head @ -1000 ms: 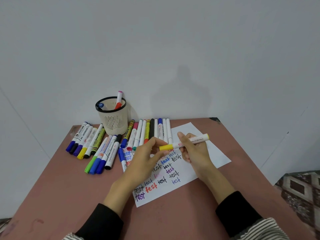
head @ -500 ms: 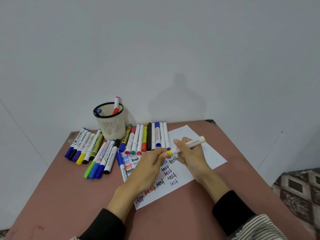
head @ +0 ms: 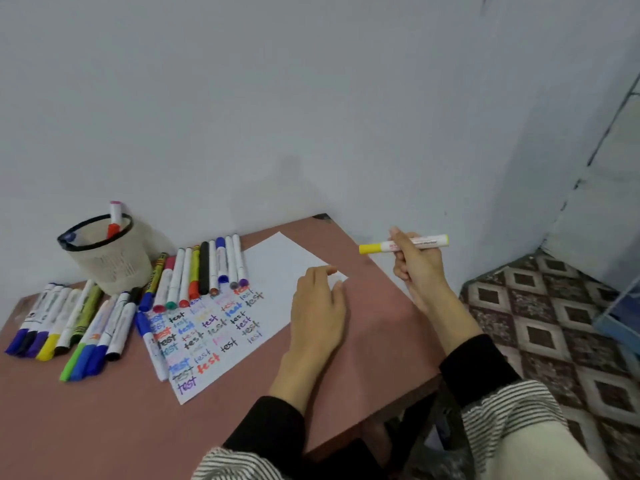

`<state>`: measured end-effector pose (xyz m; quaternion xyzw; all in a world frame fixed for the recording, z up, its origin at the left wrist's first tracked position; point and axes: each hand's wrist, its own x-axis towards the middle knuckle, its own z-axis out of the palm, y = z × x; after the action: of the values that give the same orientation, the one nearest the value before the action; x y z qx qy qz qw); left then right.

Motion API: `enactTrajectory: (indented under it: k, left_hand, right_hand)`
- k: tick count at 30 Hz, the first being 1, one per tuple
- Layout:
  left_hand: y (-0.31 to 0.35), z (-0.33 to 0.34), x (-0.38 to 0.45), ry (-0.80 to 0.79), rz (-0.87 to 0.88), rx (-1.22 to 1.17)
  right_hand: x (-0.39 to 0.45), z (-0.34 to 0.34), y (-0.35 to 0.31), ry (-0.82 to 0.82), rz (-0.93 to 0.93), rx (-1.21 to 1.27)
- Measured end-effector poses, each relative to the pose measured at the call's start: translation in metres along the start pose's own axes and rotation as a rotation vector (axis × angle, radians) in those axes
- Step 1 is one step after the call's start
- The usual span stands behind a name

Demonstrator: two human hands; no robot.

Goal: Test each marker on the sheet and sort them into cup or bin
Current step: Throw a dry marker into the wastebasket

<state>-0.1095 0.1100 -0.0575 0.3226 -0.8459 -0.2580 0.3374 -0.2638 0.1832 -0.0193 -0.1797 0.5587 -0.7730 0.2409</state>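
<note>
The right hand (head: pixel 417 263) grips a capped yellow marker (head: pixel 403 244) by its barrel, holding it roughly level in the air beyond the table's right edge, yellow cap pointing left toward the table (head: pixel 374 334). The left hand (head: pixel 318 306) rests with relaxed fingers on the sheet (head: pixel 277 268), near the sheet's right corner and holding nothing. The sheet lies on the table, its left half covered with the word "test" in many colours. A row of markers (head: pixel 204 271) lies along the sheet's far-left edge, and a second group of markers (head: pixel 69 327) lies near the table's left edge. The mesh cup (head: pixel 104 258) stands at the far-left part of the table with an orange-tipped marker (head: pixel 113 220) upright inside it.
</note>
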Motion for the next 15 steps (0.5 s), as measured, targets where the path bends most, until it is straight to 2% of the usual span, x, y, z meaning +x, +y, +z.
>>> enactTrajectory:
  k: [4, 7, 10, 15]
  left_hand:
    - [0.035, 0.042, -0.001, -0.063, 0.03, 0.164]
    - [0.04, 0.057, -0.002, -0.216, -0.037, 0.33]
    - [0.039, 0.063, -0.001, -0.315, -0.049, 0.455]
    - [0.041, 0.063, -0.002, -0.326, -0.052, 0.505]
  right_hand:
    - [0.007, -0.088, 0.007, 0.154, -0.004, -0.159]
    - [0.004, -0.144, 0.035, 0.241, 0.059, -0.348]
    - [-0.007, -0.194, 0.079, 0.242, 0.202, -0.537]
    - [-0.026, -0.238, 0.137, 0.224, 0.418, -0.728]
